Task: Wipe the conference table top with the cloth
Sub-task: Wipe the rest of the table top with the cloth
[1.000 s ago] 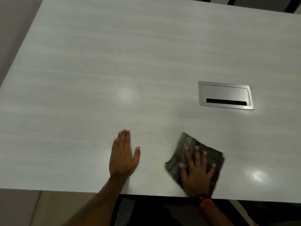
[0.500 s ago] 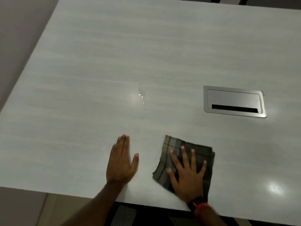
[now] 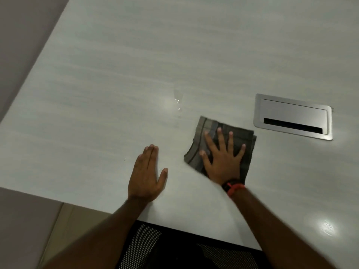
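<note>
The pale grey conference table top (image 3: pixel 116 74) fills most of the view. A folded dark striped cloth (image 3: pixel 202 136) lies flat on it, a little left of and nearer than the metal cable hatch. My right hand (image 3: pixel 223 158) presses down on the cloth with fingers spread, palm covering its near half. My left hand (image 3: pixel 147 175) rests flat on the bare table to the left of the cloth, holding nothing. A few small water drops (image 3: pixel 177 102) glisten on the table beyond the two hands.
A brushed metal cable hatch (image 3: pixel 293 116) with a dark slot is set flush in the table at the right. The table's near edge runs across the bottom, with a black mesh chair (image 3: pixel 147 245) below it. The left table edge borders floor (image 3: pixel 23 45).
My right hand has slid the cloth away from the near edge, farther onto the table and closer to the cable hatch. My left hand has stayed flat in about the same spot.
</note>
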